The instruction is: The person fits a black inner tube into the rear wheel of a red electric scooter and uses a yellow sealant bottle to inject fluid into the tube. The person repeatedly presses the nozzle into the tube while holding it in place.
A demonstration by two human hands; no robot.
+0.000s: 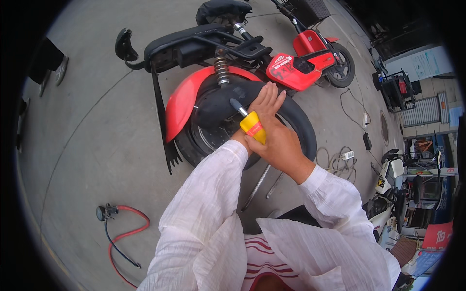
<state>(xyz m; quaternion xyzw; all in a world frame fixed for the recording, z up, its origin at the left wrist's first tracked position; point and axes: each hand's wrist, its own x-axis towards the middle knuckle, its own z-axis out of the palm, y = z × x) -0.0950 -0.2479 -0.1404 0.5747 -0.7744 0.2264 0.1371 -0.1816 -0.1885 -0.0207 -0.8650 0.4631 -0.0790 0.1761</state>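
Observation:
A yellow tube with a red label, silver neck and dark pointed tip (253,129) is held in my right hand (281,143). The thumb presses against its side. My left hand (263,99) lies with fingers stretched out over a black inner tube (298,121), partly hidden behind the yellow tube and my right hand. The inner tube hangs out along a wheel (187,140) under a red mudguard (183,104). That wheel belongs to a red and black electric scooter (291,72) lying on its side.
A pressure gauge (101,213) with a red hose (141,230) lies on the concrete at left. Coiled cable (335,162) and a black adapter (367,141) lie at right. Another person's shoe (61,71) shows at upper left. Parked motorbikes (388,179) stand at right.

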